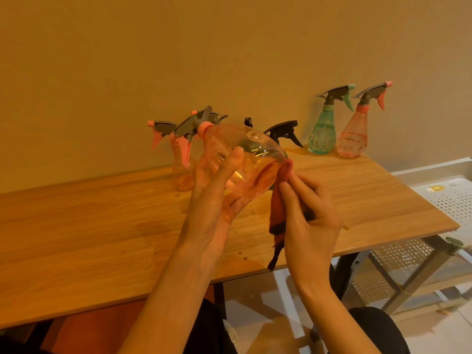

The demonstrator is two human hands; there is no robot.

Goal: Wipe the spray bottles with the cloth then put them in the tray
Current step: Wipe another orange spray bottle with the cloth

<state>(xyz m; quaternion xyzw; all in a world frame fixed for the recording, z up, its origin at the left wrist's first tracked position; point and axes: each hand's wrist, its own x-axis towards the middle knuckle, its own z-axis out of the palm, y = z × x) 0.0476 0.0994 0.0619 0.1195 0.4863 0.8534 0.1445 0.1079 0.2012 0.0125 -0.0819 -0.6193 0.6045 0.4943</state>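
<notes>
Head view: table and, off its right end, white tray. Left hand clasps a pink bottle aloft, long axis tilted, nozzle far-left, base toward the right hand. That hand's fingers pinch the cloth against the base rim, nearer the tray.

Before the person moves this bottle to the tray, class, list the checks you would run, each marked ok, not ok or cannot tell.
1. Bottle secure: the left hand grips the pink spray bottle, tilted with its base towards the camera. Ok.
2. Cloth in hand: the right hand pinches the red cloth against the bottle's base rim. Ok.
3. Wiping finished: whether the whole bottle is clean, cannot tell.
4. Tray within reach: the white perforated tray sits right of the table; only part shows. Cannot tell.
5. Path to the tray: the green bottle and another pink bottle stand upright at the back, off the direct line. Ok.
</notes>
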